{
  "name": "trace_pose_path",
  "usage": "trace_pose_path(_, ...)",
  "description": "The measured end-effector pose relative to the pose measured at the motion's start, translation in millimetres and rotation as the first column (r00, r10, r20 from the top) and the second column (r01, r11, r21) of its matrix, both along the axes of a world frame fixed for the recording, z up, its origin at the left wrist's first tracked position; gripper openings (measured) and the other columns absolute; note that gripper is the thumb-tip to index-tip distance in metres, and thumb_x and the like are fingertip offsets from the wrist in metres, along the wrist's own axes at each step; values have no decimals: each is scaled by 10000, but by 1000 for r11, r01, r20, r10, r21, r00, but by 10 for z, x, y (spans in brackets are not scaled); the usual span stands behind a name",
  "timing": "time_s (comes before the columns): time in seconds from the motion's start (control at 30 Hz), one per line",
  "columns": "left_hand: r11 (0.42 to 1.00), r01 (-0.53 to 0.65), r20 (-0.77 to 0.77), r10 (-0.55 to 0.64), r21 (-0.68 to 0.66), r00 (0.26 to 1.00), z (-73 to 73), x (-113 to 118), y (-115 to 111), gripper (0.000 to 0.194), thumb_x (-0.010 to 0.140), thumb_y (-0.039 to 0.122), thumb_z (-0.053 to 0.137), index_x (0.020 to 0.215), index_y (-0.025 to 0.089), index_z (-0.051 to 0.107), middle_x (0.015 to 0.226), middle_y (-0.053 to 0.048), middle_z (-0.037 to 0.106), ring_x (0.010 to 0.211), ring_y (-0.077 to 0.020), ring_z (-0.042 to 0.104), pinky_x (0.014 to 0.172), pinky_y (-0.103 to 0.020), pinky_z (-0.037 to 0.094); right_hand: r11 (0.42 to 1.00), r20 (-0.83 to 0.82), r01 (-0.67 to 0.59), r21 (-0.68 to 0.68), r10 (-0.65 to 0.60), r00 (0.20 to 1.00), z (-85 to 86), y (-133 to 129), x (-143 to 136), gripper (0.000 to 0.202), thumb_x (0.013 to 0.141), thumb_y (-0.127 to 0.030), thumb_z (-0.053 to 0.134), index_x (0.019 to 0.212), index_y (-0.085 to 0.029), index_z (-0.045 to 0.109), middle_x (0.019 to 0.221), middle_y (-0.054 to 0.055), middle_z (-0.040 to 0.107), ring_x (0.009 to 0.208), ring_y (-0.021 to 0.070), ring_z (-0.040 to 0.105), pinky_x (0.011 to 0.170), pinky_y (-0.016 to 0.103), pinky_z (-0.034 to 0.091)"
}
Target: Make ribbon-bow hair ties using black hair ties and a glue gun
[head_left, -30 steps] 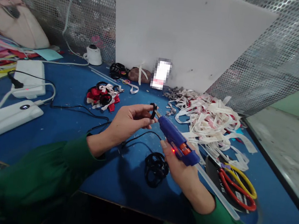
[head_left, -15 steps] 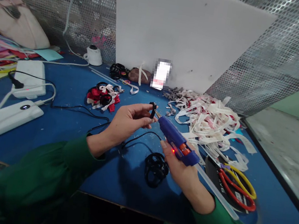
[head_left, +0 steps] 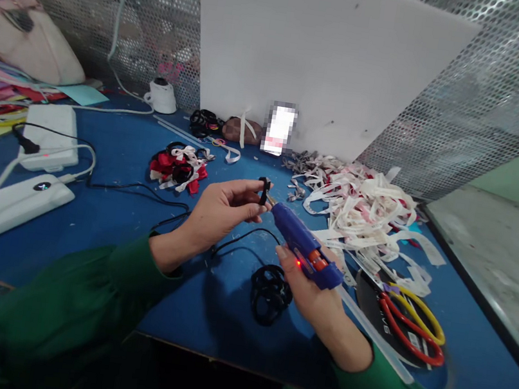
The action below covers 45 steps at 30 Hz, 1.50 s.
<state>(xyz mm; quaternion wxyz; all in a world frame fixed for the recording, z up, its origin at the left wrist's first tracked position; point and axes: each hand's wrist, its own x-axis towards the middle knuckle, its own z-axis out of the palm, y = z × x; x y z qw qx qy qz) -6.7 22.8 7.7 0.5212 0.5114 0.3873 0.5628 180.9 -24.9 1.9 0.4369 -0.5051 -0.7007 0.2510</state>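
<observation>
My left hand (head_left: 228, 206) pinches a black hair tie (head_left: 265, 192) between thumb and fingers, holding it up above the table. My right hand (head_left: 309, 286) is wrapped round a blue glue gun (head_left: 299, 236) with a small red light lit and a clear glue stick (head_left: 375, 335) trailing from its back. The gun's nozzle meets the hair tie, or lies very close to it. Below, between my hands, rests a bunch of black hair ties (head_left: 270, 294). Left of my left hand is a pile of red, white and black bow hair ties (head_left: 180, 166).
Pale ribbons (head_left: 365, 204) are heaped at the back right. Scissors with red and yellow handles (head_left: 415, 325) lie at the right. White power strips (head_left: 13, 210) and cables occupy the left. A lit phone (head_left: 279, 129) leans on the white board (head_left: 319, 54), with a white cup (head_left: 161, 97) further left.
The glue gun has shifted very slightly left and down, its nozzle now nearer the hair tie's side. My left hand stays nearly still, with the hair tie slightly turned.
</observation>
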Motion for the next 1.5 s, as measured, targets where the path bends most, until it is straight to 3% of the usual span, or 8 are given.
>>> trace_pose_path(0.33,1000,-3,2,3,-5,1000,1,13,-12,422,684,184,827,1102,157,776,808,-33,765,633,-126,662,681,-295,585,996,-78,-20,-90,13,997,0,-9,3,317,850,-489,669,720,-224,554,568,-42,517,497,128,484,483,255,424)
trace_pose_path(0.63,1000,-18,18,18,-7,1000,5,18,-13,417,660,182,841,1072,153,785,798,-26,757,623,-119,649,661,-287,583,999,-47,-25,-22,24,999,3,-18,4,301,861,-457,673,717,-224,547,623,-30,558,546,129,501,536,249,450)
trace_pose_path(0.93,1000,-28,24,28,-6,999,-8,32,-5,418,661,177,834,1076,151,784,780,-14,750,619,-115,647,648,-276,575,996,-52,-54,-66,50,997,-19,-6,16,320,869,-470,667,724,-224,524,613,-42,527,535,115,481,520,233,433)
trace_pose_path(1.5,1000,-24,20,24,1,1000,-26,-3,4,375,699,177,818,1072,171,782,817,-32,784,626,-129,668,624,-272,535,983,-151,-50,-175,23,988,10,10,9,341,841,-542,676,830,-204,633,527,-43,536,479,126,505,488,254,419)
